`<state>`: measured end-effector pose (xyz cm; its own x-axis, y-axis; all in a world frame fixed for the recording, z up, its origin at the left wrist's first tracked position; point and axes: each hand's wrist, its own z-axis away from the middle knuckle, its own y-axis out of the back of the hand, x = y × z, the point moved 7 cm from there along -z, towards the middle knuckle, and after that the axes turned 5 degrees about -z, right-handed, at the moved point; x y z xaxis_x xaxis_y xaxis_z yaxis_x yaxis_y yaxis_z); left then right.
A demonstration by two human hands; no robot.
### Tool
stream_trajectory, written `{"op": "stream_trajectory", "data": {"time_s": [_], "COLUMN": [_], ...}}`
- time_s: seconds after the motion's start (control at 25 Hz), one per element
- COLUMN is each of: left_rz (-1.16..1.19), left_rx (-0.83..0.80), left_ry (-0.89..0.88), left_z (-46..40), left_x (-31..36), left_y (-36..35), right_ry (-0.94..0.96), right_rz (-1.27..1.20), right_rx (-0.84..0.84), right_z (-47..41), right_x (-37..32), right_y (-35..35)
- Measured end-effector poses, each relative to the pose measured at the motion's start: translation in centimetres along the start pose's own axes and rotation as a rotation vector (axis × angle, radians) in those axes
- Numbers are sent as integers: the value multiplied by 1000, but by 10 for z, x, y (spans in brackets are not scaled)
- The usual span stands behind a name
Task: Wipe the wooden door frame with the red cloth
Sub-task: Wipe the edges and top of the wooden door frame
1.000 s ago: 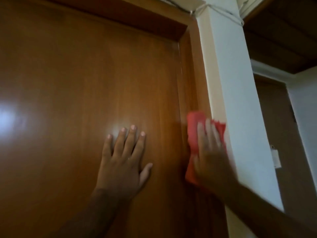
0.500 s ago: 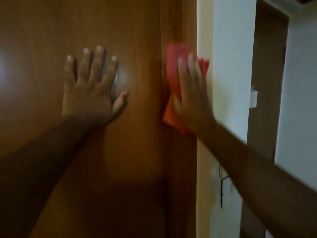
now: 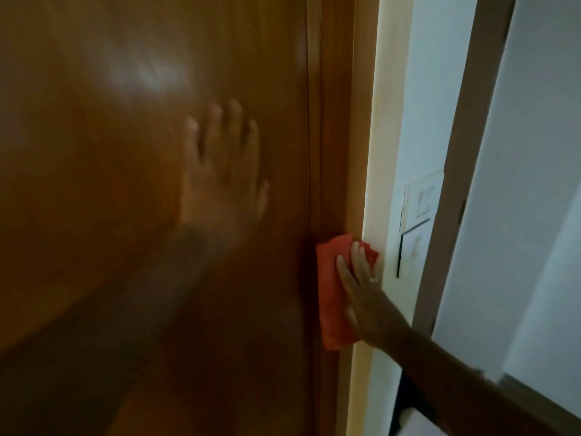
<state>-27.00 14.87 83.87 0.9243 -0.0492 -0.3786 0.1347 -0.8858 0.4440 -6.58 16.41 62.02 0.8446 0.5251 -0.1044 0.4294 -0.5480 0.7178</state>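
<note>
Head view, single frame, heavy blur on L side. Wooden door [image 3: 110, 215] fills left and centre, glossy brown, with a pale glare patch upper centre. Wooden door frame [image 3: 338, 136] runs vertically just R of the door edge, a dark seam between the two. Left hand [image 3: 224, 180] lies flat on the door face, palm to wood, fingers extended upward and slightly apart, thumb out to the R; gripping nothing; forearm runs down to lower-left corner, blurred. Right hand [image 3: 361, 297] presses flat on the red cloth [image 3: 333, 294], fingers straight and close together pointing up, thumb low against the cloth's R side; hand is open on the cloth, not clenched round it. A ring [image 3: 373, 280] shows on one finger. Cloth sits against the frame, lower than the left hand, folded to a rough upright rectangle; its L edge reaches the seam by the door, its top R corner overlaps onto the cream wall strip [image 3: 382, 152] beside the frame. Cloth-to-frame contact appears full under the palm. R of the strip: pale wall with a switch plate [image 3: 421, 199], a second plate below it, detail too blurred to read. Further R a second brown frame member [image 3: 465, 152] runs diagonally, pale surface beyond. Lighting dim on the door, bright on the wall side
</note>
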Motion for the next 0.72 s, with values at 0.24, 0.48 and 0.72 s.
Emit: {"op": "stream_trajectory", "data": {"time_s": [0.24, 0.48, 0.72], "left_rz": [856, 1484, 1589], "left_rx": [-491, -719, -796], "left_ry": [148, 615, 25], "left_z": [157, 227, 211], "left_x": [135, 200, 178], "left_y": [-95, -162, -151], "right_ry": [-148, -248, -490], "right_rz": [18, 265, 125], "right_rx": [17, -77, -47], "right_z": [-35, -9, 66], "right_x": [-3, -10, 22], "right_y": [30, 31, 21]}}
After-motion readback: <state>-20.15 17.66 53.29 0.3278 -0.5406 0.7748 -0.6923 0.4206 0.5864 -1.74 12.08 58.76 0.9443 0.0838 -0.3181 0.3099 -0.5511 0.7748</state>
